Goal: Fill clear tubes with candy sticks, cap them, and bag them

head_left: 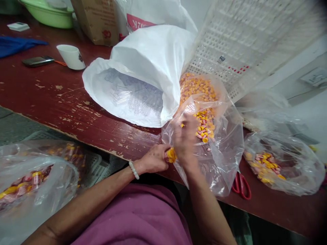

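Yellow end outward, hold the small rounded yellow-and-pink item [171, 155] steady in the grasp of the bare left hand [155, 158], beside the crumpled clear plastic bag [224, 170], with the right hand [185, 139] too blurred to tell if grasping.

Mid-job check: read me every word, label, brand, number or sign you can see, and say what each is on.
"02K", as it appears: red band on the rear white bag; partly cut off, possibly upside down, so uncertain.
Cardboard box: several brown printed lines and a red mark; too blurred to read.
White basket: red characters and a small dark label; unreadable.
Clear bag by the right hand: no lettering visible.
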Demonstrator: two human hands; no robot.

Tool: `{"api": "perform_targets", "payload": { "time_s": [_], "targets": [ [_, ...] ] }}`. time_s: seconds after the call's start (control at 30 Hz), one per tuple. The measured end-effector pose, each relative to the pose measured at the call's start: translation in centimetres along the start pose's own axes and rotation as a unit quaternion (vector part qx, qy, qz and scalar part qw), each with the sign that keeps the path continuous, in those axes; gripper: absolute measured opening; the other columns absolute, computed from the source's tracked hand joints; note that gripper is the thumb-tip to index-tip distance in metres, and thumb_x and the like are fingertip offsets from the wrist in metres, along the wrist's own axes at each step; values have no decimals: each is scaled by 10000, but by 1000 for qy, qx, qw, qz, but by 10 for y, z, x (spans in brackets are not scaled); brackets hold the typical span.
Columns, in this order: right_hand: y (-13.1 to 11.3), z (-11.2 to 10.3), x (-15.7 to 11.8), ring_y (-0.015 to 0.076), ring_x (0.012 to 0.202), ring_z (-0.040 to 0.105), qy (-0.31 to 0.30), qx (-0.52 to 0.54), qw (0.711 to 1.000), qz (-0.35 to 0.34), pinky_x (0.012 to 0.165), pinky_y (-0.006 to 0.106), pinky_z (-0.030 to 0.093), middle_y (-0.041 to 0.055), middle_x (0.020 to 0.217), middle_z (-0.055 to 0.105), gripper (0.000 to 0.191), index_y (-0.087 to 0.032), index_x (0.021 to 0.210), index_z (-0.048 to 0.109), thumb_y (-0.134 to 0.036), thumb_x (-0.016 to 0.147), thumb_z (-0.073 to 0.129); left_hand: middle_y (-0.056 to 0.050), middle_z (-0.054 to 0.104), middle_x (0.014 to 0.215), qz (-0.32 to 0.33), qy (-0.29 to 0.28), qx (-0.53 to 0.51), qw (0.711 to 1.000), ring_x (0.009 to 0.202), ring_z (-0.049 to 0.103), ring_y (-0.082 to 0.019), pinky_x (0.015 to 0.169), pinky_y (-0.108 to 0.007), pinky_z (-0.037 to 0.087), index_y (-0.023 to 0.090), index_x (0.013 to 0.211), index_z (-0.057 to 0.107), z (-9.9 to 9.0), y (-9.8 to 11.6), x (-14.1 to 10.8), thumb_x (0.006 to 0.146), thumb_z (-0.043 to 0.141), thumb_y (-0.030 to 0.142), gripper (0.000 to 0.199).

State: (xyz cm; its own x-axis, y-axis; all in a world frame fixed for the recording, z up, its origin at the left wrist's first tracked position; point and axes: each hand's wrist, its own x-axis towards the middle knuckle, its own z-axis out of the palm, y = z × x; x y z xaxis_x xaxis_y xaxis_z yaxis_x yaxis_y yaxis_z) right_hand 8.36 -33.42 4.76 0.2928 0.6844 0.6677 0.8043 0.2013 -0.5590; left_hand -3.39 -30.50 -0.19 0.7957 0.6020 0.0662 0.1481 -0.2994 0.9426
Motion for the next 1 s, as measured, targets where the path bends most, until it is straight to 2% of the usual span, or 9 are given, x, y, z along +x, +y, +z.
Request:
{"api": "perform_targets", "payload": {
  "time_s": [0.13,0.27,0.37,0.47,0.57,0.67,0.83,0.9,1.0],
  "targets": [
    [4,25,-4,190,1062,523,-80,62,995,22,950,393,418,86,1189,532,368,-228,1251,498,-368,915,447,10,557,600,-23,9,-18,1000,542,454,-109,507,-231,355,141,659,586,1,2,-5,496,519,22,213],
    [14,6,5,158,953,577,-46,159,975,149,849,365,473,63,1159,559,433,-254,1270,460,-451,961,230,28,555,648,-167,-2,-248,954,453,427,-69,372,-180,323,126,729,575,-8,-4,-9,483,581,70,253],
    [12,-14,1,212,1137,506,-181,107,976,63,973,428,406,82,1271,509,474,-241,1293,443,-512,916,348,7,587,681,-199,-11,-373,906,475,496,-94,386,-204,400,120,717,576,-15,-10,-11,465,608,63,260],
    [2,-12,-21,291,1267,389,-306,6,948,-85,1049,487,324,138,1378,424,788,-185,1368,349,-581,739,609,25,565,605,-173,2,-446,878,479,491,-81,440,-195,412,114,675,576,-14,-13,-12,441,573,16,254],
    [-5,5,-45,303,1193,452,-311,-42,939,-143,988,467,396,183,1304,482,915,-117,1380,298,-501,664,718,41,514,513,-184,25,-475,860,451,444,-63,402,-162,325,112,573,539,-12,-10,-16,417,511,2,193],
    [-7,18,-58,281,1037,537,-279,-47,945,-165,870,429,475,174,1152,568,755,-110,1308,369,-386,696,713,46,509,489,-220,46,-486,844,446,461,-76,395,-167,321,123,543,527,-10,-4,-23,405,497,17,177],
    [-4,37,-59,278,890,576,-249,-40,941,-224,750,421,510,142,999,615,654,-141,1232,451,-444,707,695,37,530,490,-214,66,-526,820,474,505,-99,443,-205,406,122,503,521,-14,-15,-33,377,549,16,167],
    [-10,49,-60,276,900,584,-277,-14,934,-227,762,425,516,129,1009,615,665,-162,1243,447,-476,709,687,29,539,500,-213,84,-537,812,477,507,-100,447,-213,418,119,511,533,-21,-21,-42,377,565,24,167],
    [-26,64,-63,319,1117,515,-329,48,917,-222,884,477,487,173,1247,508,796,-156,1329,365,-531,699,676,27,555,545,-196,155,-533,808,499,525,-102,468,-220,450,125,595,570,-41,-25,-74,391,619,40,227]
  ]
}}
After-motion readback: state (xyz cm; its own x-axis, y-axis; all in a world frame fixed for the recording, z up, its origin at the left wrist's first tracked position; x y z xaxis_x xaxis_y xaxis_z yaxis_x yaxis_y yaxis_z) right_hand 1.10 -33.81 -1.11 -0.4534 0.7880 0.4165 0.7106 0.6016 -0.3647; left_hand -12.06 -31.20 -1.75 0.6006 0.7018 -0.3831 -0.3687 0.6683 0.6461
